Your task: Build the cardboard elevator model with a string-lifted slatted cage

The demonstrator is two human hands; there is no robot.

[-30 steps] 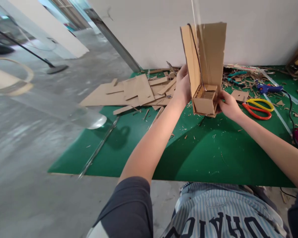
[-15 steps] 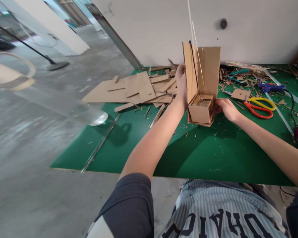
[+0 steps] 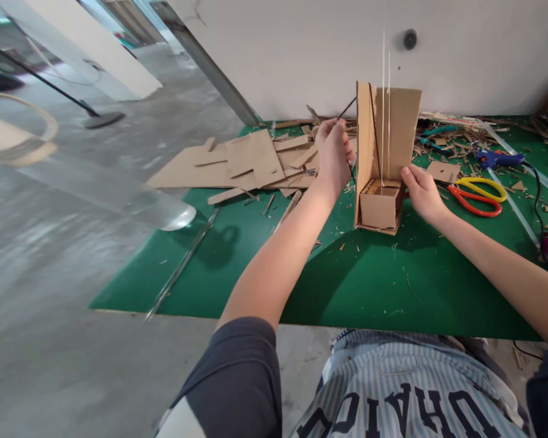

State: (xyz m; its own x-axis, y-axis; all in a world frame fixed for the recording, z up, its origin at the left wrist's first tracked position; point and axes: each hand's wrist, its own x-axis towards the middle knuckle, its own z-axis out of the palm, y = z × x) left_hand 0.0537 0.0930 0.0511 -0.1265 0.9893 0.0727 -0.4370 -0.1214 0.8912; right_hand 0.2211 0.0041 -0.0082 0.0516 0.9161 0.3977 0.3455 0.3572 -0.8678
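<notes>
A cardboard model [image 3: 399,131] stands tilted over the green table, with two upright panels and a small box [image 3: 380,210] at its foot. My right hand [image 3: 424,193] grips its right side, thumb on the back panel. Left of the model, my left hand [image 3: 334,149] is closed on a black cord [image 3: 347,108]. From those fingers the cord runs taut to the top of the left panel, and a black line continues down inside toward the box. Two thin pale strands [image 3: 383,115] rise from the box past the panels; I cannot tell what they are made of.
Cardboard offcuts [image 3: 256,161] lie to the left on the green table [image 3: 347,292]. On the right are scissors [image 3: 477,198], a blue glue gun [image 3: 500,160], teal-handled pliers [image 3: 438,146] and scraps. A clear strip [image 3: 182,264] lies near the left edge.
The model has shifted right and stands more upright. My left hand has come away from behind the left panel, drawing the black cord out leftward. My right hand has moved up slightly.
</notes>
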